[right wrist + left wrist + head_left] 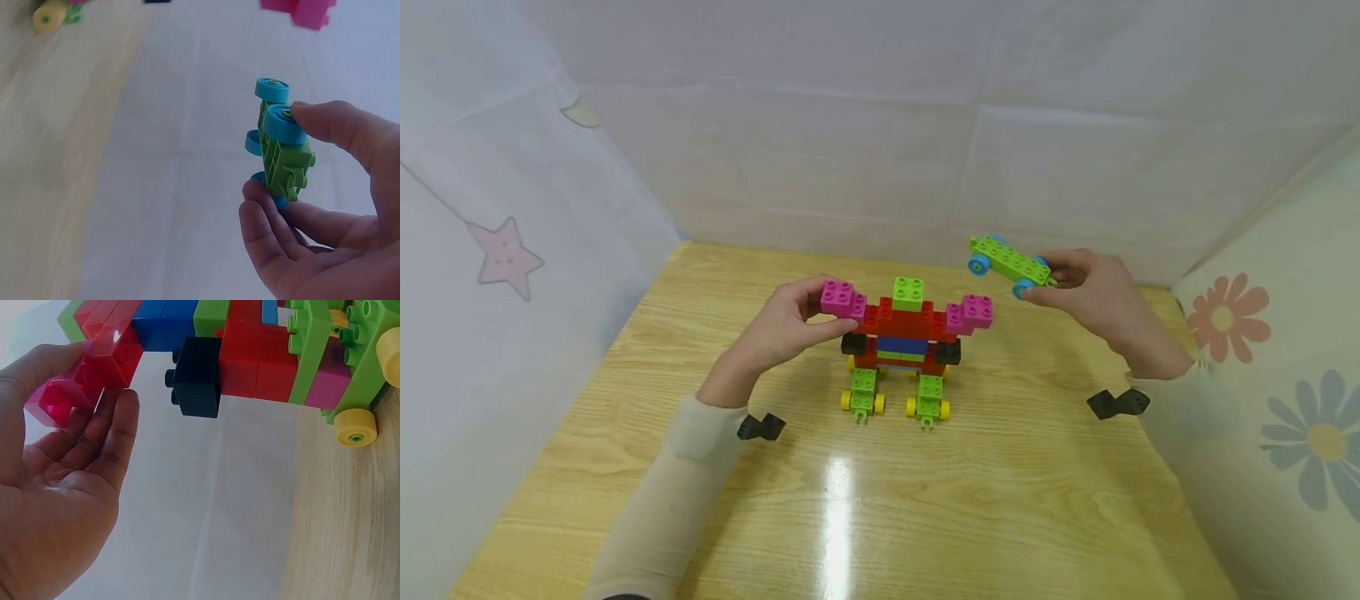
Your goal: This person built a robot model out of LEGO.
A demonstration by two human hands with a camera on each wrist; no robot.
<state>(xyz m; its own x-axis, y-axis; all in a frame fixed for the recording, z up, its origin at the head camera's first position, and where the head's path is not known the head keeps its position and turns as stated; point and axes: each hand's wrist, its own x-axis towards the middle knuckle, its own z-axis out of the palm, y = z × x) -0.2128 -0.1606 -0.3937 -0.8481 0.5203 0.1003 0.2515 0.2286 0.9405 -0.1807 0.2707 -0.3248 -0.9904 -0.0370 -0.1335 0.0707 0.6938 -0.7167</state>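
A toy brick figure (906, 323) stands on the table, with a red body, pink bricks out to both sides, black bricks lower down and a lime brick on top. Its feet are lime wheeled bases with yellow wheels (356, 428). My left hand (782, 325) pinches the pink brick arm (67, 387), thumb on one side and fingers on the other. Right of the figure, raised off the table, my right hand (1090, 292) holds a lime toy car base (1011, 262) with blue wheels (285, 125), its thumb and fingers gripping one end.
The wooden table (1000, 500) reaches back to a pale cloth wall (820, 167). Cloth with a star print hangs at left, and cloth with flower prints (1228, 318) at right. Black wrist mounts (762, 427) sit at both sleeves.
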